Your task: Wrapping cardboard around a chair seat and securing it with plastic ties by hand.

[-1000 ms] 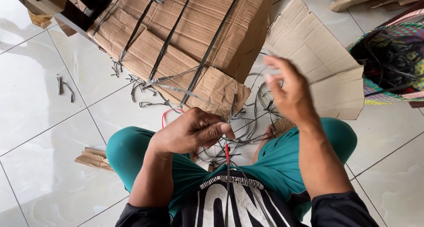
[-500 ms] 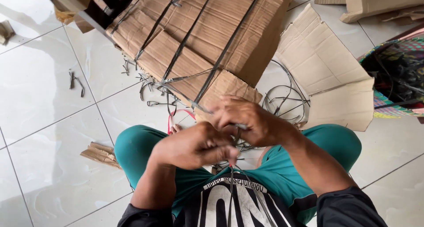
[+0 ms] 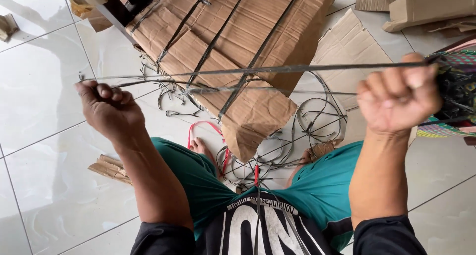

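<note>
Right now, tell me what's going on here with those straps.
A person sits on the tiled floor, holding thin dark plastic straps stretched between two raised fists. The left hand grips one end, the right hand the other, spread wide apart. Below lie flattened cardboard sheets bound with similar straps, a tangle of loose strap loops, and at right a woven basket holding more dark strapping.

Bright daylight; glossy glare; slight blur

Informal indoor work area, probably a home: glossy white tiled floor (image 3: 44,116) strewn with flattened cardboard boxes (image 3: 233,32), loose strap offcuts (image 3: 277,151), and a woven basket (image 3: 453,94) at its right edge.
</note>
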